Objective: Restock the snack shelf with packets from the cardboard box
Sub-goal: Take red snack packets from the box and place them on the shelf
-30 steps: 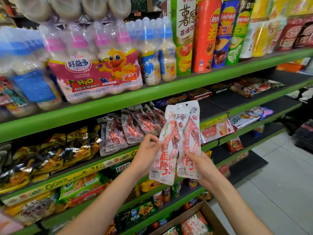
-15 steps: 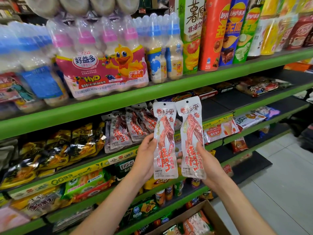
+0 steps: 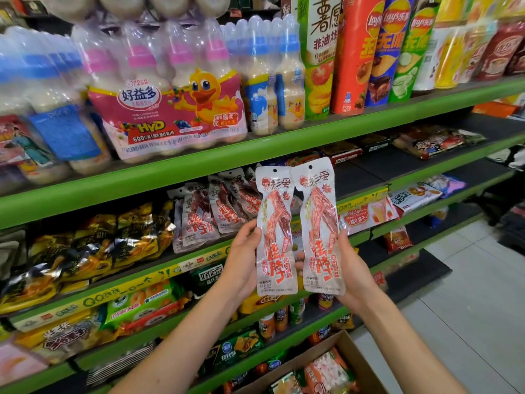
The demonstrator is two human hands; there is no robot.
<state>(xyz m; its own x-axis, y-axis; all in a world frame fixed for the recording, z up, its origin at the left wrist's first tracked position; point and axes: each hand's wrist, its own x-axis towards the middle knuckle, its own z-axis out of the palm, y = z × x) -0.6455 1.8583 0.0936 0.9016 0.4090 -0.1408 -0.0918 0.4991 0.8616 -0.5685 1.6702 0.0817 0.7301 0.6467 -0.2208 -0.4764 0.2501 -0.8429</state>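
Two long clear snack packets with red meat strips and red lettering stand upright side by side in front of the shelves. My left hand (image 3: 243, 260) grips the left packet (image 3: 275, 231) at its lower left edge. My right hand (image 3: 350, 268) holds the right packet (image 3: 319, 228) from behind and at its right edge. Matching packets (image 3: 210, 211) lean in a row on the second green shelf (image 3: 147, 183) just behind and left. The open cardboard box (image 3: 321, 368) with more packets sits at the bottom, below my arms.
The top shelf carries bottled drink multipacks (image 3: 170, 109) and tall chip tubes (image 3: 377, 52). Gold-foil bags (image 3: 85, 251) fill the second shelf at left. Lower shelves hold assorted packs and small cans (image 3: 281, 319). Grey tiled floor (image 3: 468, 308) lies at right.
The two packets went from overlapped and tilted to upright and side by side, a little lower in front of the shelf. Both hands kept hold; the view shifted slightly right.
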